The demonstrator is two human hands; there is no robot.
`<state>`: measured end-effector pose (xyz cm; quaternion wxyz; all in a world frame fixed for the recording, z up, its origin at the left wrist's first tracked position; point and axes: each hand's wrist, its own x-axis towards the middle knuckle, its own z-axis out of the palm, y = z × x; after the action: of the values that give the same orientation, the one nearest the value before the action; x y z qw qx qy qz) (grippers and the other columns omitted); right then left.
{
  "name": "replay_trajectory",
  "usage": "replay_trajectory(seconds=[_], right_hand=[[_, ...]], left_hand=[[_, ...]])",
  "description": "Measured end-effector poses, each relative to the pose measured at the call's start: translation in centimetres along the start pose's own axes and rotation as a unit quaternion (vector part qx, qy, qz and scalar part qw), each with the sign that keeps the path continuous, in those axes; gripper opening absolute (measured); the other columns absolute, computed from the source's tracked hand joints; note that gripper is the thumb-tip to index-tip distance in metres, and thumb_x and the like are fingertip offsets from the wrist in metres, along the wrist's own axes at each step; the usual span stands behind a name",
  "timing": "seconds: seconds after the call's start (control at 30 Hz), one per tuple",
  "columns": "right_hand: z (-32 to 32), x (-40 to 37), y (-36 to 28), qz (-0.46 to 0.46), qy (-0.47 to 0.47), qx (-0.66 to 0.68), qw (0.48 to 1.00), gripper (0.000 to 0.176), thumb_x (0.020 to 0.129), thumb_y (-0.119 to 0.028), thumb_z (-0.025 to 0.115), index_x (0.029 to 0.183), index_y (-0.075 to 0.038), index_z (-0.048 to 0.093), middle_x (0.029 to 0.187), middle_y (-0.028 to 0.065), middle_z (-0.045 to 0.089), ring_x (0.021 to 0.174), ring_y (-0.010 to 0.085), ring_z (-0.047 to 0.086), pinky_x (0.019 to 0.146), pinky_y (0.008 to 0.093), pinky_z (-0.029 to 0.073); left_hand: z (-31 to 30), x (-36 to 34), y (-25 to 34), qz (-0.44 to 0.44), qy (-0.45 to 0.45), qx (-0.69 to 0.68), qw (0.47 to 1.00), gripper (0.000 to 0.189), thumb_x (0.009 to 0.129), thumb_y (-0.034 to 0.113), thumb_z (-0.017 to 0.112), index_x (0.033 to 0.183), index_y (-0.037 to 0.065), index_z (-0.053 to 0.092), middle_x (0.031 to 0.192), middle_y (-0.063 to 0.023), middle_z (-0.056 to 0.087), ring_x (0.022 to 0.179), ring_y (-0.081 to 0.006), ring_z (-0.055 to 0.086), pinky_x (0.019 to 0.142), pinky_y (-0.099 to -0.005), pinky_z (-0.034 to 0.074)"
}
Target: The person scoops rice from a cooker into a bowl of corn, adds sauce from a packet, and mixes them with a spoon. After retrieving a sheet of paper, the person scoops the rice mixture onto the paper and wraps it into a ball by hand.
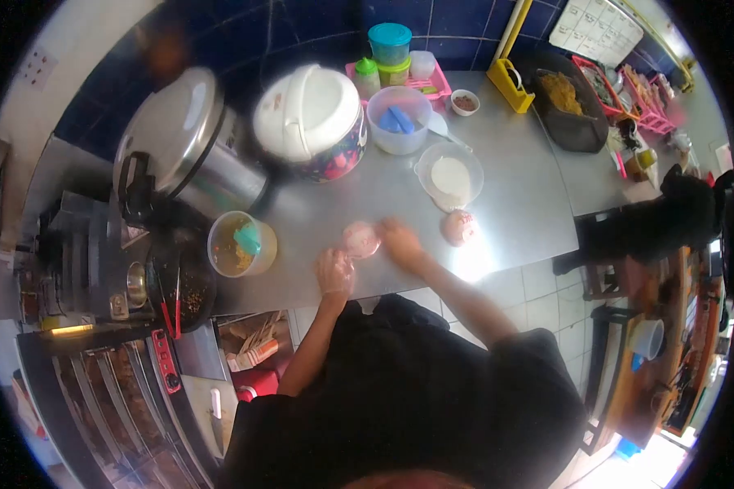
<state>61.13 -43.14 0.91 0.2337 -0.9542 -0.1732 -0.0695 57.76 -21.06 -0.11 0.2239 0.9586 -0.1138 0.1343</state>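
On the steel table in front of me lies a pale pink round bundle that looks wrapped in thin clear plastic; its contents are too blurred to name. My left hand is at its lower left edge, fingers curled in against it. At the right edge, the bent fingers of my right hand close on the wrapping. A similar pink bundle sits to the right, apart from my hands. Behind that one is a clear shallow bowl with white powder in it.
A tub of liquid holding a turquoise scoop stands left. Behind are a steel pot, a white-lidded container, a bowl with something blue and a pink tray. A black tray lies right; a dark-sleeved person is nearby.
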Motion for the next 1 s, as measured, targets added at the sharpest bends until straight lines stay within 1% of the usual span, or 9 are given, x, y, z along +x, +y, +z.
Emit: replay_trajectory(seconds=[0.27,0.47,0.67,0.73,0.8,0.83,0.87,0.93,1.0], right_hand=[[0.8,-1.2,-0.4,0.000,0.036,0.002,0.999,0.019,0.088,-0.010,0.058,0.105,-0.003,0.064,0.106,0.0118,0.061,0.105,0.0305,0.060,0.091,0.0423,0.052],[0.7,-0.6,-1.0,0.008,0.060,0.018,0.998,0.022,0.088,-0.011,0.059,0.107,-0.003,0.064,0.107,0.0127,0.061,0.105,0.0328,0.059,0.091,0.0433,0.051],[1.6,-1.1,-0.8,0.024,0.075,0.045,0.996,0.022,0.088,-0.010,0.060,0.108,-0.002,0.066,0.110,0.0155,0.063,0.106,0.0357,0.059,0.093,0.0441,0.050],[1.7,-1.0,-0.3,0.029,0.093,0.052,0.994,0.021,0.089,-0.010,0.060,0.107,-0.002,0.067,0.111,0.0162,0.064,0.106,0.0362,0.059,0.093,0.0441,0.050],[1.6,-1.7,-0.7,0.062,0.101,0.102,0.988,0.022,0.090,-0.005,0.057,0.107,-0.001,0.068,0.114,0.0179,0.065,0.107,0.0379,0.060,0.094,0.0428,0.050],[1.4,-2.1,-0.8,0.076,0.112,0.101,0.986,0.022,0.090,-0.005,0.057,0.107,-0.001,0.068,0.114,0.0179,0.065,0.107,0.0379,0.060,0.094,0.0428,0.050],[0.8,-2.5,-1.1,0.106,0.095,0.187,0.972,0.023,0.090,-0.005,0.056,0.110,-0.001,0.067,0.115,0.0175,0.065,0.107,0.0368,0.061,0.095,0.0421,0.051],[-1.6,-2.6,-1.9,0.135,0.079,0.267,0.951,0.025,0.091,-0.005,0.055,0.113,-0.001,0.066,0.116,0.0171,0.066,0.108,0.0357,0.063,0.095,0.0414,0.051],[-3.3,-2.9,-2.6,0.270,0.041,0.523,0.808,0.029,0.093,-0.009,0.054,0.120,-0.001,0.063,0.114,0.0150,0.066,0.107,0.0321,0.065,0.096,0.0407,0.052]], left_hand=[[-0.2,1.9,-0.8,-0.034,-0.147,-0.015,0.988,0.028,0.083,0.020,0.072,0.107,0.006,0.071,0.116,-0.0191,0.068,0.108,-0.0400,0.064,0.094,-0.0472,0.050],[1.5,4.3,-1.5,-0.222,-0.109,-0.076,0.966,0.019,0.083,0.020,0.070,0.097,0.006,0.072,0.099,-0.0202,0.071,0.100,-0.0395,0.067,0.089,-0.0446,0.053],[0.1,6.5,-2.2,-0.189,-0.336,-0.055,0.921,0.025,0.081,0.024,0.067,0.096,0.004,0.071,0.097,-0.0222,0.072,0.094,-0.0391,0.069,0.082,-0.0445,0.054],[2.0,4.8,-4.8,-0.115,-0.281,-0.184,0.935,0.028,0.080,0.026,0.069,0.098,0.005,0.072,0.094,-0.0198,0.073,0.092,-0.0341,0.071,0.081,-0.0431,0.054],[1.2,4.8,-3.3,-0.180,-0.301,-0.185,0.918,0.026,0.083,0.021,0.070,0.103,0.004,0.072,0.089,-0.0141,0.073,0.089,-0.0251,0.071,0.077,-0.0385,0.055],[2.5,4.4,-4.4,-0.215,-0.296,-0.330,0.870,0.024,0.085,0.016,0.068,0.105,0.003,0.071,0.092,-0.0116,0.073,0.089,-0.0213,0.071,0.075,-0.0346,0.054],[3.6,4.1,-5.0,-0.250,-0.286,-0.469,0.797,0.023,0.087,0.012,0.067,0.108,0.003,0.071,0.095,-0.0091,0.073,0.090,-0.0176,0.070,0.074,-0.0307,0.054],[2.6,4.2,-2.4,-0.245,-0.280,-0.529,0.763,0.022,0.088,0.008,0.066,0.109,0.002,0.069,0.095,-0.0076,0.071,0.088,-0.0157,0.068,0.073,-0.0287,0.053],[3.0,3.4,-1.2,-0.256,-0.262,-0.591,0.718,0.022,0.089,0.005,0.065,0.110,0.001,0.068,0.096,-0.0060,0.069,0.086,-0.0138,0.067,0.071,-0.0266,0.052]])
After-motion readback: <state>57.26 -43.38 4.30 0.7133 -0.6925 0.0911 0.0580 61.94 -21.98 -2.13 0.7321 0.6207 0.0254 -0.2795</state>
